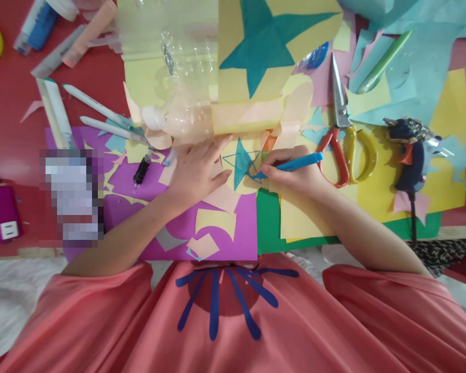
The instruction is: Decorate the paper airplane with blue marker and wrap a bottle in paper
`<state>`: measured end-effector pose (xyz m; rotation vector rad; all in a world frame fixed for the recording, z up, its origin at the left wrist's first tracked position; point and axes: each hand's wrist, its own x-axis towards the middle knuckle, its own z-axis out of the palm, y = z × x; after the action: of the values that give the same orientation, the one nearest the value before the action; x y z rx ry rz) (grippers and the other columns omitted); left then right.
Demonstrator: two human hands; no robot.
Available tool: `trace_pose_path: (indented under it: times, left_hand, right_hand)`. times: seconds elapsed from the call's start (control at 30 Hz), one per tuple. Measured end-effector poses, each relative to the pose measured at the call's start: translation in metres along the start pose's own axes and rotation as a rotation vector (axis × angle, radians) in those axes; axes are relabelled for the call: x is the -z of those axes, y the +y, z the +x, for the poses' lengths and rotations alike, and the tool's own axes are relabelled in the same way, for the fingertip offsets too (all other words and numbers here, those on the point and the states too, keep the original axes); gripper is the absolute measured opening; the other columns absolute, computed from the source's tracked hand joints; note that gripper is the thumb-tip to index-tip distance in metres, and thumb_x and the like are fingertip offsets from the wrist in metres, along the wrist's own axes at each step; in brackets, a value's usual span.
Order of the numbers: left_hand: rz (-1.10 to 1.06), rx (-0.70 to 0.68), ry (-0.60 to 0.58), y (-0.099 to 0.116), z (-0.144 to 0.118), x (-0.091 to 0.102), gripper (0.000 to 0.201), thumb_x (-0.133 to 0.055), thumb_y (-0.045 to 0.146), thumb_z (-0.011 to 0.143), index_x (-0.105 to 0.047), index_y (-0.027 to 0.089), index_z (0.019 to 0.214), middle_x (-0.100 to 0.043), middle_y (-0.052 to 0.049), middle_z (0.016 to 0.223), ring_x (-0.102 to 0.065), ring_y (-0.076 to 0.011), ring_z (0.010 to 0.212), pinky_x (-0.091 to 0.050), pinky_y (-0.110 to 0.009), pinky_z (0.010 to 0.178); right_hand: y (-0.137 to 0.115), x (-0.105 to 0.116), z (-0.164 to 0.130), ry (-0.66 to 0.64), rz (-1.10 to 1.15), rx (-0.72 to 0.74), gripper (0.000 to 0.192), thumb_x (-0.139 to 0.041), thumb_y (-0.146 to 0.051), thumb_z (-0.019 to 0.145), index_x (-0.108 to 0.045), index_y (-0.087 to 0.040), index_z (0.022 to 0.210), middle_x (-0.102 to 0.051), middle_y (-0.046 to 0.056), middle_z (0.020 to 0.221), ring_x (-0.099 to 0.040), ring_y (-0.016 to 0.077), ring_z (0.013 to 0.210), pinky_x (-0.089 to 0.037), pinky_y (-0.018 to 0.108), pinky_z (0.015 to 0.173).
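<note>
Red bench (11,119) runs under a litter of coloured paper, and we can barely see its surface past the middle. Our left hand (196,168) lies flat, fingers spread and together with nothing gripped, pressing down a yellow sheet (248,182) on which a small blue star (241,163) is drawn, one half filled in. Our right hand (291,173) is closed around a blue marker (295,165), its tip touching the star's right edge; the fingers hide most of the barrel.

Just beyond the hands lies a clear plastic bottle (178,116) on its side, partly covered by a yellow paper carrying a large teal star (266,39), whose top is cut off by the frame. Scissors (344,134) with a red and a yellow handle lie just right of the marker, and a dark glue gun (409,155) sits farther right, its cord dropping over the bench edge. White pens (104,122) lie left of the bottle. A blurred patch (72,197) near the left forearm hides whatever stands there. A purple object (0,212) at the far left is cut off.
</note>
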<state>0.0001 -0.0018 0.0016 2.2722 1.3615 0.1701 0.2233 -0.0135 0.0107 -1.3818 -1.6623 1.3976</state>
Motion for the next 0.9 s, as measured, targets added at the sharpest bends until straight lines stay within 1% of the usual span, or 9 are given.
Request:
trace_pose_path:
  times: [0.1,0.17,0.33,0.53,0.67,0.73,0.8,0.9]
  left_hand:
    - [-0.001,0.008,-0.004,0.0008,-0.0001,0.0005,0.058,-0.054,0.028,0.089,-0.041,0.023,0.146,-0.066,-0.007,0.107,-0.062,-0.0268,0.105,-0.038,-0.041,0.096]
    - [0.001,0.01,-0.013,0.0011,-0.0002,0.001,0.059,-0.055,0.028,0.09,-0.04,0.022,0.147,-0.065,-0.008,0.107,-0.062,-0.0272,0.105,-0.038,-0.041,0.095]
    - [0.005,0.005,-0.011,-0.0002,-0.0002,0.0001,0.058,-0.054,0.029,0.091,-0.041,0.021,0.146,-0.066,-0.008,0.106,-0.062,-0.0272,0.105,-0.037,-0.042,0.097]
    - [0.002,0.001,-0.001,-0.0008,-0.0005,-0.0007,0.057,-0.054,0.03,0.091,-0.041,0.022,0.146,-0.067,-0.008,0.107,-0.062,-0.0275,0.106,-0.037,-0.042,0.096]
    - [-0.012,0.001,0.001,0.0,0.0001,0.0003,0.056,-0.054,0.029,0.089,-0.044,0.023,0.144,-0.066,-0.007,0.106,-0.062,-0.0263,0.104,-0.038,-0.041,0.096]
    - [-0.01,0.0,0.003,0.0002,0.0003,0.0007,0.055,-0.054,0.029,0.089,-0.044,0.023,0.144,-0.066,-0.006,0.107,-0.062,-0.0261,0.104,-0.038,-0.041,0.096]
    - [-0.001,0.004,-0.006,0.0006,0.0004,0.0012,0.056,-0.053,0.029,0.09,-0.043,0.022,0.145,-0.066,-0.007,0.106,-0.062,-0.0266,0.104,-0.038,-0.042,0.096]
    - [0.009,0.018,-0.029,0.0011,0.0001,0.0017,0.058,-0.054,0.029,0.09,-0.041,0.02,0.146,-0.065,-0.009,0.107,-0.062,-0.0277,0.105,-0.037,-0.042,0.095]
  right_hand:
    - [0.0043,-0.0019,-0.0002,0.115,-0.009,0.015,0.022,-0.066,-0.031,0.076,-0.063,-0.018,0.059,-0.063,0.002,0.058,-0.054,0.0119,0.056,-0.045,0.026,0.052]
    - [0.0073,-0.0036,0.0002,0.153,-0.005,0.029,0.021,-0.065,-0.033,0.077,-0.066,-0.018,0.061,-0.065,0.003,0.06,-0.056,0.0126,0.058,-0.046,0.027,0.053]
    - [0.01,-0.0051,0.001,0.125,-0.011,0.056,0.02,-0.063,-0.031,0.079,-0.068,-0.018,0.065,-0.066,0.003,0.062,-0.055,0.0125,0.058,-0.044,0.028,0.054]
    - [0.0026,-0.0003,0.0008,0.026,-0.008,-0.005,0.016,-0.063,-0.026,0.076,-0.065,-0.018,0.062,-0.064,0.002,0.061,-0.054,0.0116,0.055,-0.044,0.027,0.052]
    - [0.001,0.0014,0.0001,-0.01,0.0,0.005,0.018,-0.064,-0.027,0.074,-0.062,-0.018,0.059,-0.061,0.001,0.057,-0.052,0.0104,0.053,-0.044,0.026,0.051]
    - [0.0026,0.0004,-0.0004,0.009,-0.004,0.015,0.022,-0.066,-0.031,0.076,-0.061,-0.018,0.058,-0.059,0.0,0.055,-0.05,0.0103,0.052,-0.043,0.026,0.05]
    - [0.0049,-0.0014,-0.0007,0.072,-0.003,0.022,0.026,-0.066,-0.037,0.078,-0.061,-0.018,0.06,-0.06,0.001,0.056,-0.052,0.011,0.053,-0.043,0.026,0.05]
    - [0.0083,-0.0033,-0.0004,0.133,-0.015,0.038,0.026,-0.065,-0.039,0.08,-0.064,-0.019,0.065,-0.064,0.002,0.062,-0.055,0.0123,0.057,-0.045,0.028,0.053]
